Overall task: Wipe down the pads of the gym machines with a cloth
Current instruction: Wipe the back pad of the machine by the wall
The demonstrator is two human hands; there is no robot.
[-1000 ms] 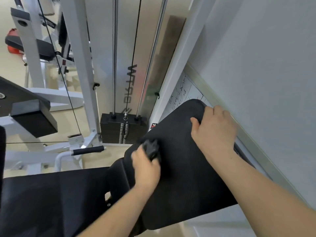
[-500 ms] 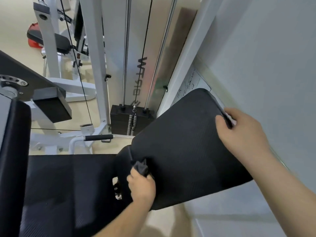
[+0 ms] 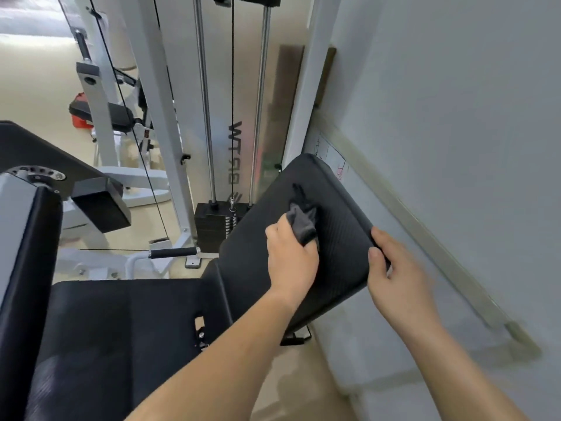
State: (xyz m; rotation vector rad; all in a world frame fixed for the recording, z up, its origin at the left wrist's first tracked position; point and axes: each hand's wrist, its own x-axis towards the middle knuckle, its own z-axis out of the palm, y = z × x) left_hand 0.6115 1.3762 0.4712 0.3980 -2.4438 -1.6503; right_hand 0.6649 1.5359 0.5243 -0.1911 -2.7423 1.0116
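Running just beside the wall [image 3: 455, 147], the right edge of the back pad [image 3: 340, 238] has little room. The left hand [image 3: 291, 262] clutches a bunched cloth [image 3: 302, 224] against the pad; the right hand [image 3: 397, 275] curls round that edge.

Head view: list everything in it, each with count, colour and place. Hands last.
back pad: one, black, tilted, centre, beside the wall
cloth: one, grey, on the back pad
seat pad: one, black, lower left
weight stack: one, black, behind the back pad
guide rods: two, chrome, rising from the weight stack
handle: one, white with black grip, left of the weight stack
wall: one, grey, right
left hand: one, grips the cloth against the back pad
right hand: one, grips the back pad's right edge
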